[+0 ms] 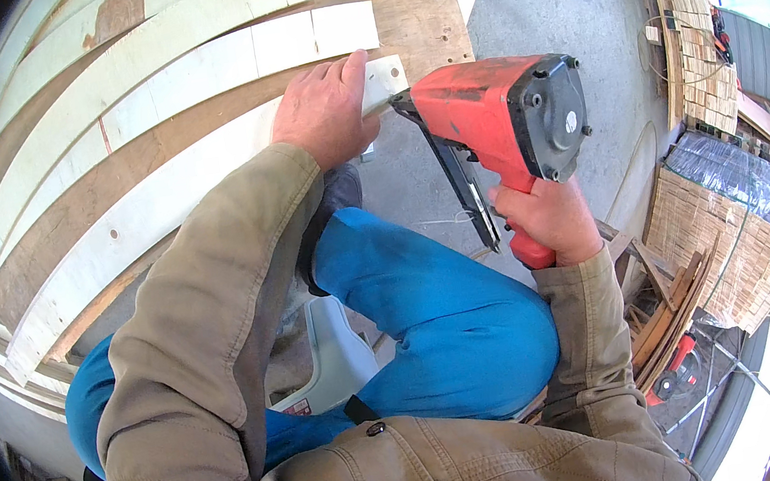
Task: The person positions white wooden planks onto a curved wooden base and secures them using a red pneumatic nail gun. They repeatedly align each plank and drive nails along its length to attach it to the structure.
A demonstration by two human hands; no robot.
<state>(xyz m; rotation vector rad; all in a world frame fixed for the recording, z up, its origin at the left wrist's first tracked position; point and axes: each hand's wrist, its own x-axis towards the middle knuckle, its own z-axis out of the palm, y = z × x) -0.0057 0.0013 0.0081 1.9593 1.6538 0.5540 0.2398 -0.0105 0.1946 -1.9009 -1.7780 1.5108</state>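
Gripping a red nail gun (470,112) with your right hand (552,218), you laid your left hand (325,117) over a pale slat (179,188), clasp unclear.

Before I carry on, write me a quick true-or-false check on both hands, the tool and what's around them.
1. The right hand grips the nail gun. True.
2. The left hand is on the nail gun too. False: it is on a pale slat.
3. The nail gun's nose is near the slat's end. True.
4. The trousers are red. False: they are blue.
5. The film-topped wood stack is off to the left. False: it is to the right.
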